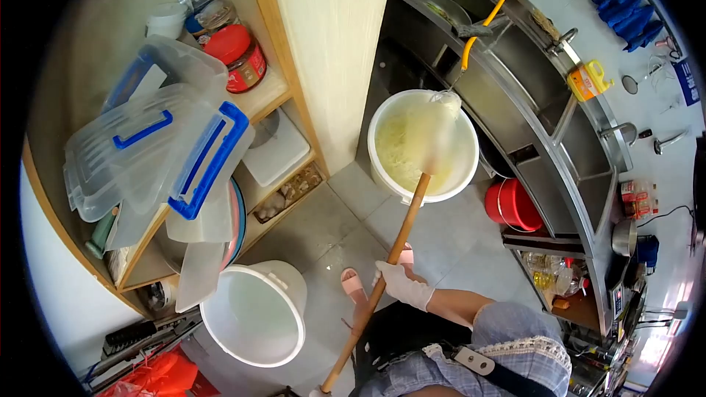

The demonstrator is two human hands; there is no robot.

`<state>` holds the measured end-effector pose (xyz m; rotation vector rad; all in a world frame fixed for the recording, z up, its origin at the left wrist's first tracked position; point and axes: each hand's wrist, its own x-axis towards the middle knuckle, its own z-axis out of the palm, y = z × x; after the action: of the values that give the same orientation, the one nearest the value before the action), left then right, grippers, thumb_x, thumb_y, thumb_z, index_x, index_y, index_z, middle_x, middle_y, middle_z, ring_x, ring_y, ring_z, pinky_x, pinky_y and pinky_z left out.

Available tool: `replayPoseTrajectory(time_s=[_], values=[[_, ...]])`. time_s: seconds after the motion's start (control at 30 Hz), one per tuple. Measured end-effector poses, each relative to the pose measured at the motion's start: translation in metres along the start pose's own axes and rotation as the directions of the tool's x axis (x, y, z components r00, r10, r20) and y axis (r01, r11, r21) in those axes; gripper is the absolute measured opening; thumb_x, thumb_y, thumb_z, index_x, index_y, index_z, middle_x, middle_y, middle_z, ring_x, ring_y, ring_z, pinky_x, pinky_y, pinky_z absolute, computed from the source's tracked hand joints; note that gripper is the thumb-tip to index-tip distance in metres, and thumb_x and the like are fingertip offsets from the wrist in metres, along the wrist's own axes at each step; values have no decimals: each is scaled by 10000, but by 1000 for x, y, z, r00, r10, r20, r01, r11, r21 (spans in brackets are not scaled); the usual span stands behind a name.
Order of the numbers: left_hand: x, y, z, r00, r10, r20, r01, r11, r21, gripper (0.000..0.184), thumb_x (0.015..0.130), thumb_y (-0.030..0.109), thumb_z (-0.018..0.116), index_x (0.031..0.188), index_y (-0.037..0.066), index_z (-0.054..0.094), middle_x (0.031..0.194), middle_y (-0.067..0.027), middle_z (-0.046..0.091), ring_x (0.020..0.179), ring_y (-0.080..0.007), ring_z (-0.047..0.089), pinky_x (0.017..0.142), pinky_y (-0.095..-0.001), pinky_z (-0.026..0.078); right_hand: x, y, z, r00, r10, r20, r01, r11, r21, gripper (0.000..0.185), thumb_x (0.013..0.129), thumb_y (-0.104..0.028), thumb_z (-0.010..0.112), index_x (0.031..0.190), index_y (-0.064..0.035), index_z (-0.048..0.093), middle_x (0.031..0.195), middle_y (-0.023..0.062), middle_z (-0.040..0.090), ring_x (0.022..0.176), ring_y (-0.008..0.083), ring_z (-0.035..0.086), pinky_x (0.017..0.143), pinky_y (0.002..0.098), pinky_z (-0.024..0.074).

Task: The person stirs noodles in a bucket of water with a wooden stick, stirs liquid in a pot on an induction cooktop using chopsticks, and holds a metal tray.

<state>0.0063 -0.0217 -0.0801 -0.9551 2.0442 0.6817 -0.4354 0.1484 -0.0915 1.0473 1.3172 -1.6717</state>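
My right hand (404, 284), in a white glove, is closed around the middle of a long wooden pole (401, 239). At the bottom edge a small bit of my left hand (319, 392), also white-gloved, shows at the pole's near end; its fingers are mostly cut off. The pole slants forward into a large white bucket (378, 165), where its far end is blurred and cannot be made out. Pale yellowish stringy stuff in cloudy liquid (397, 148) fills the bucket's lower part. Above the bucket's far rim hangs a yellow hose (494, 11).
A second white bucket (293, 323) with cloudy liquid stands at lower left. Shelves on the left hold clear plastic boxes (140, 140) and a red-lidded jar (239, 59). Steel sinks (515, 95) line the right, with a red bucket (507, 202) below. Pink slippers (353, 283) are on the tiles.
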Motion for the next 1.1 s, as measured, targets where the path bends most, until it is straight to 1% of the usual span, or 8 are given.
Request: replayPoseTrajectory(time_s=[0.1, 0.4, 0.63, 0.77, 0.97, 1.0, 1.03, 1.1], values=[[-13, 11, -12, 999, -2, 33, 1, 999, 39, 301, 692, 221, 567, 938, 52, 603, 744, -210, 604, 743, -361, 592, 667, -435, 463, 32, 11, -9, 986, 161, 40, -165, 979, 118, 154, 806, -150, 544, 739, -32, 470, 555, 72, 460, 487, 226, 473, 475, 349, 416], [-36, 14, -42, 995, -21, -100, 34, 991, 127, 268, 706, 283, 542, 852, 73, 619, 675, -183, 604, 663, -347, 600, 590, -425, 478, -28, -11, -2, 990, 62, 130, -73, 994, 81, 151, 818, -139, 535, 756, -19, 468, 587, 70, 464, 539, 223, 481, 543, 346, 431], [-45, 4, -40, 1000, -17, -19, 20, 979, 200, 337, 673, 302, 593, 929, 83, 610, 704, -173, 610, 690, -339, 599, 596, -415, 475, -36, -23, 1, 985, 159, 63, -165, 982, 97, 200, 833, -173, 514, 713, -16, 479, 607, 79, 477, 571, 223, 490, 593, 317, 430], [-37, 11, -50, 997, -72, -22, 75, 983, 168, 316, 676, 276, 602, 926, 81, 605, 707, -177, 607, 684, -339, 596, 598, -409, 474, -42, -27, 3, 981, 109, 161, -122, 990, 75, 159, 836, -154, 506, 751, -32, 451, 598, 76, 460, 568, 221, 476, 589, 344, 428], [-57, 69, -105, 987, -103, -125, 119, 984, 134, 223, 709, 175, 573, 896, 54, 589, 743, -171, 614, 691, -344, 589, 600, -404, 468, -13, -32, 5, 982, 138, 128, -152, 982, 109, 130, 825, -126, 515, 802, -41, 419, 608, 80, 442, 553, 230, 461, 562, 381, 428], [-60, 63, -107, 979, -142, -149, 136, 989, -49, 187, 704, 166, 563, 852, 59, 598, 717, -167, 609, 679, -344, 587, 596, -398, 466, -11, -32, 9, 983, 129, 127, -141, 986, 85, 137, 820, -125, 525, 813, -40, 417, 615, 83, 442, 558, 231, 463, 556, 387, 428], [-59, 55, -113, 963, -87, -256, 112, 990, 84, 157, 707, 176, 558, 807, 65, 607, 668, -151, 605, 624, -338, 582, 570, -385, 460, -8, -31, 14, 982, 133, 132, -145, 985, 90, 137, 820, -125, 525, 813, -40, 417, 615, 83, 442, 558, 231, 463, 556, 387, 428], [-70, 72, -150, 876, -66, -477, 96, 995, 38, 143, 704, 174, 558, 752, 49, 610, 612, -144, 592, 567, -331, 571, 532, -377, 449, -25, -59, 54, 972, 176, 156, -205, 959, 193, 156, 836, -165, 521, 757, -44, 460, 627, 71, 464, 606, 224, 501, 501, 371, 420]])
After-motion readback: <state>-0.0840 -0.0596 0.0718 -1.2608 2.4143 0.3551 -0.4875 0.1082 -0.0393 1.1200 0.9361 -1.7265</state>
